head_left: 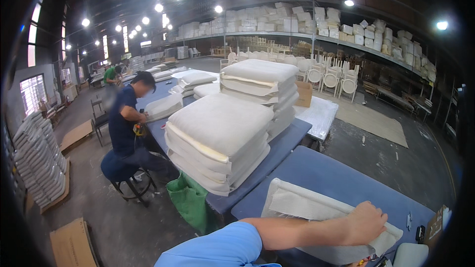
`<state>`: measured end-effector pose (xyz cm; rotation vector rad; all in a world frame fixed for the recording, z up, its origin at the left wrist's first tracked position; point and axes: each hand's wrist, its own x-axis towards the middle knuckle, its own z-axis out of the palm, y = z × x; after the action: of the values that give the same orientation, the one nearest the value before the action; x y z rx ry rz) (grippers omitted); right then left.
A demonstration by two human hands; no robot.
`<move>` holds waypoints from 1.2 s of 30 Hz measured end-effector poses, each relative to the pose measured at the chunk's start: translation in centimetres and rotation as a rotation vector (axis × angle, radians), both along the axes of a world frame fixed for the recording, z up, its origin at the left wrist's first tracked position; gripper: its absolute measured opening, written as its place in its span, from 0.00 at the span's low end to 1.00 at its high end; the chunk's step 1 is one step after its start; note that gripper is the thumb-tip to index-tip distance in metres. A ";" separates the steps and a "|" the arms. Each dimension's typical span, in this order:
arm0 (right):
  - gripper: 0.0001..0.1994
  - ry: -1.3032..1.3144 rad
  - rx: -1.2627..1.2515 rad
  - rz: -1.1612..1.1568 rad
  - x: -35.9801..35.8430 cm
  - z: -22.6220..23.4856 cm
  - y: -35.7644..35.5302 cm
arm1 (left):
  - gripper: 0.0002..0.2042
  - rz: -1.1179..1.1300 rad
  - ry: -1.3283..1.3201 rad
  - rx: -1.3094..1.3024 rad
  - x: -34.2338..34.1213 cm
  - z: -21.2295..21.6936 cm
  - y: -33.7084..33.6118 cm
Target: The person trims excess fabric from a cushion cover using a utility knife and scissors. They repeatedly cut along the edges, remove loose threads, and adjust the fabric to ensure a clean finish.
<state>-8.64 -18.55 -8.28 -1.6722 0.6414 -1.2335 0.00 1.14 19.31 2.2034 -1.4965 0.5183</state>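
Observation:
My left arm, in a light blue sleeve, reaches across an off-white fabric-covered seat pad lying on the near blue table. On the pad's far right edge my left hand is closed, its fingers curled over the cloth border. A loose flap of fabric with a frayed edge lies along the pad's left part. At the bottom edge of the view, close to the pad's near right corner, a sliver of my right hand shows beside a small red and yellow object. Its fingers are hidden.
Tall stacks of off-white cushions stand on the adjoining blue table. A green bag hangs below its edge. At left a seated co-worker handles another pad. A cardboard box and small metal pieces lie at right.

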 end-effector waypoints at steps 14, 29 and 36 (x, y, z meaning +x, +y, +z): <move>0.05 -0.007 -0.043 -0.103 -0.9 -2.6 -1.9 | 0.16 -0.029 -0.090 0.005 -1.4 -0.3 0.3; 0.13 0.197 -0.070 -0.153 -2.3 -2.1 -3.0 | 0.24 -0.106 0.020 0.027 -2.4 0.8 1.4; 0.11 0.000 0.409 0.057 -1.6 1.7 -1.8 | 0.32 -0.123 -0.003 0.108 -3.0 0.5 1.9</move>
<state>-10.23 -20.35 -6.53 -1.3390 0.7814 -0.9831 -2.97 3.03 19.77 2.1728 -1.6854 0.4107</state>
